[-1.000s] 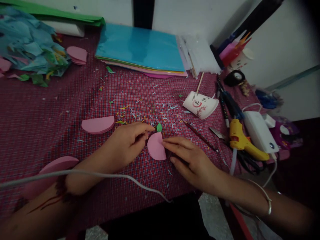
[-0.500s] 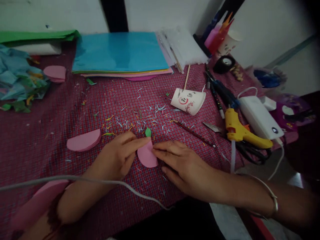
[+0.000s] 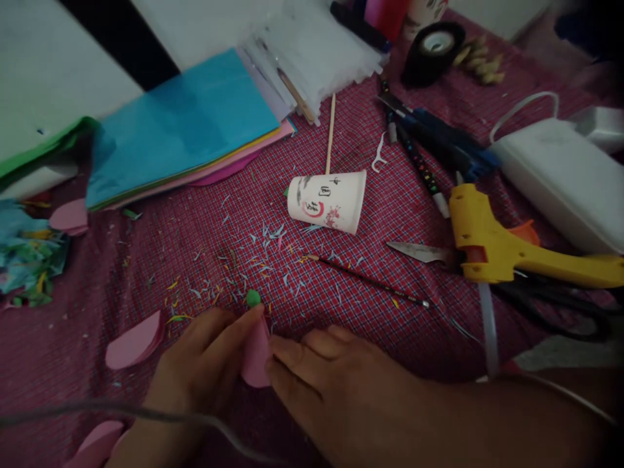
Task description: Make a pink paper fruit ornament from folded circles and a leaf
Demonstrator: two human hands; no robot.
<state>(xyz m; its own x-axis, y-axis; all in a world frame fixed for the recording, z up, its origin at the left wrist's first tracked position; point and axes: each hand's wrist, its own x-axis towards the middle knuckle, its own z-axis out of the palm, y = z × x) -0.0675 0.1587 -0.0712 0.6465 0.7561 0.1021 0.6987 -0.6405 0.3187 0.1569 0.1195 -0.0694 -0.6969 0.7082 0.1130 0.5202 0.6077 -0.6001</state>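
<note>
My left hand and my right hand meet low in the view over a small pink paper half-circle. Fingertips of both hands pinch its edges, and the piece stands curled up between them. A tiny green paper scrap lies just beyond my left fingertips on the red checked cloth. Another pink half-circle lies flat to the left of my left hand.
A paper cup lies on its side, with a thin brush in front of it. A yellow glue gun, scissors, pens, a white box and black tape sit right. Coloured paper sheets lie behind.
The view has swung down and to the right, so the hands sit lower in the frame. The pink piece lay flat before; now it is lifted and curled between both hands.
</note>
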